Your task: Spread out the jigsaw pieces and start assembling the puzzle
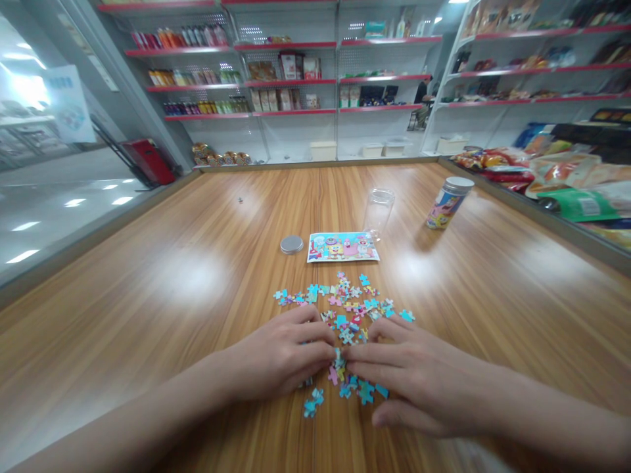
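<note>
Small jigsaw puzzle pieces (341, 321), mostly blue with some pink and yellow, lie loose in a pile on the wooden table (197, 276). My left hand (288, 351) rests over the pile's left side, its fingers bent and somewhat apart; its thumb is hidden. Opposite it, my right hand (409, 368) lies palm down with fingers stretched out and thumb spread. The fingertips of both hands nearly meet around a few pieces, touching them. Just beyond the pile lies a cartoon picture card (344, 248). Some pieces under the hands are covered.
A round silver lid (292, 245) lies left of the card. Behind the card stands a clear jar (379, 210), and farther right a cartoon-printed canister (447, 203) with a white lid. Packaged goods (566, 174) are heaped beyond the right edge; stocked shelves (290, 82) line the back.
</note>
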Tool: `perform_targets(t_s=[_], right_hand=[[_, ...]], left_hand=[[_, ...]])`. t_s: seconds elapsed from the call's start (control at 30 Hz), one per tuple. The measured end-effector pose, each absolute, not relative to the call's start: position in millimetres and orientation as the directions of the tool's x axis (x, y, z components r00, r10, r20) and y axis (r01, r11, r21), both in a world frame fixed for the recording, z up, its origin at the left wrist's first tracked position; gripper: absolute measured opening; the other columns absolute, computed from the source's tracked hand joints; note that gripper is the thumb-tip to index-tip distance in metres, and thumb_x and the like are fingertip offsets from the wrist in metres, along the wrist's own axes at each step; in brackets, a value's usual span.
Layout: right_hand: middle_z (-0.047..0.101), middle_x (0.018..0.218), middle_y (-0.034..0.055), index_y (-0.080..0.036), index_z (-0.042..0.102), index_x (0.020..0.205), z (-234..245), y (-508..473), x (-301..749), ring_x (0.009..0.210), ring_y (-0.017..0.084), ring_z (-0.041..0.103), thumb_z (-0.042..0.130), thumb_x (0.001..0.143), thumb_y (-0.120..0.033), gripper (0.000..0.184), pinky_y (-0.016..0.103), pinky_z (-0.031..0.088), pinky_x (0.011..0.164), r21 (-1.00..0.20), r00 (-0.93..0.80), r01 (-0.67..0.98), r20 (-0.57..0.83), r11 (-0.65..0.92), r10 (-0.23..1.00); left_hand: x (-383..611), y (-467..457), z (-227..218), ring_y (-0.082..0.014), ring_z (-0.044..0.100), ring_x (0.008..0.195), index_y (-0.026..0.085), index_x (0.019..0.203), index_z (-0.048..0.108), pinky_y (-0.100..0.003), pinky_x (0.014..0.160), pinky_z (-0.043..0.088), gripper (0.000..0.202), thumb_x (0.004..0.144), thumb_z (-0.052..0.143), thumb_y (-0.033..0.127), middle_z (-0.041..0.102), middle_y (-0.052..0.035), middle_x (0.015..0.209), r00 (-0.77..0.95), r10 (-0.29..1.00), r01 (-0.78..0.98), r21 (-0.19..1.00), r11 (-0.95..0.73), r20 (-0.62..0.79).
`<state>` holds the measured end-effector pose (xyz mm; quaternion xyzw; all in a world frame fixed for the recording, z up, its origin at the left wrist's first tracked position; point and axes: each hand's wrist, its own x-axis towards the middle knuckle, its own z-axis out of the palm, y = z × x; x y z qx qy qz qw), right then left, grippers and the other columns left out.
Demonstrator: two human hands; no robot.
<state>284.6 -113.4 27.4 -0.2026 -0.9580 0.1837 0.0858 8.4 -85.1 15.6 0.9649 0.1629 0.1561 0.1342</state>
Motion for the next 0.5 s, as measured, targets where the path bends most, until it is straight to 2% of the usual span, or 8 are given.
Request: perform_targets(t_s=[0.33,0.5], right_hand=[[0.068,0.12,0.0078,-0.016,0.065,0.119,27.1,-113.5,286.4,0.105,0.024,0.051,0.055,0.099,-0.044,0.035,0.041,0.04,0.099,-0.363,-0.902,0.353,0.111,0.862,0.416],[0.065,0.128,0.0058,-0.02,0.057,0.134,30.6,-115.0,283.0,0.111,0.025,0.049,0.056,0.099,-0.046,0.044,0.041,0.039,0.1,-0.348,-0.914,0.339,0.097,0.874,0.393]], left_hand=[[7.0,-83.6,13.3,-0.0189,0.056,0.095,0.017,0.104,0.064,-0.035,0.087,0.048,0.01,0.096,0.057,0.016,0.067,-0.0067,0.1,0.875,0.391,0.299,0.316,-0.9,0.285],[7.0,-84.0,13.7,-0.0195,0.056,0.097,0.017,0.11,0.062,-0.036,0.089,0.049,0.015,0.096,0.057,0.017,0.065,-0.0075,0.103,0.86,0.426,0.321,0.352,-0.879,0.281]])
